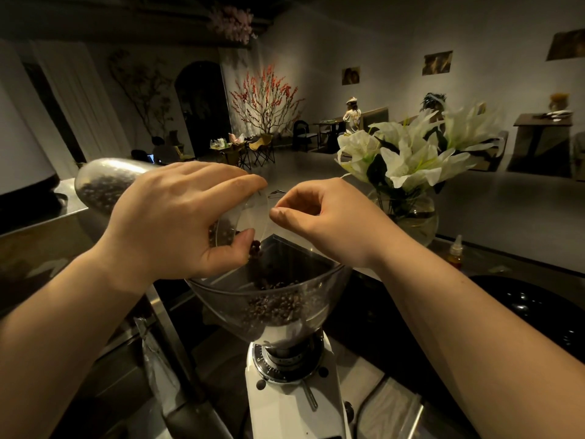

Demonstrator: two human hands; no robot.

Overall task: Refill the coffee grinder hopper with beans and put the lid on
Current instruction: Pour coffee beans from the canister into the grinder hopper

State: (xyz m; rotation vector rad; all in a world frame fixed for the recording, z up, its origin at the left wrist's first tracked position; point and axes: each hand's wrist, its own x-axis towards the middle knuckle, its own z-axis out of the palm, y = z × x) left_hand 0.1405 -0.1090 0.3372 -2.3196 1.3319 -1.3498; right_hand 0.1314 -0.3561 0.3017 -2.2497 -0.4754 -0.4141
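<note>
Midway, the left hand (177, 217) grips a tilted clear bag (107, 185), the right hand (326, 217) pinches its mouth open, and beans (254, 247) fall into the part-filled hopper (272, 305) below; no lid is in view.

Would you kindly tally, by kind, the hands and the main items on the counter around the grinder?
Hands: 2, left hand and right hand
Bean bags: 1, clear bag tipped over the hopper
Grinders: 1, white grinder with clear hopper
Flower vases: 1, glass vase
Squeeze bottles: 1, small bottle
Total: 6
</note>
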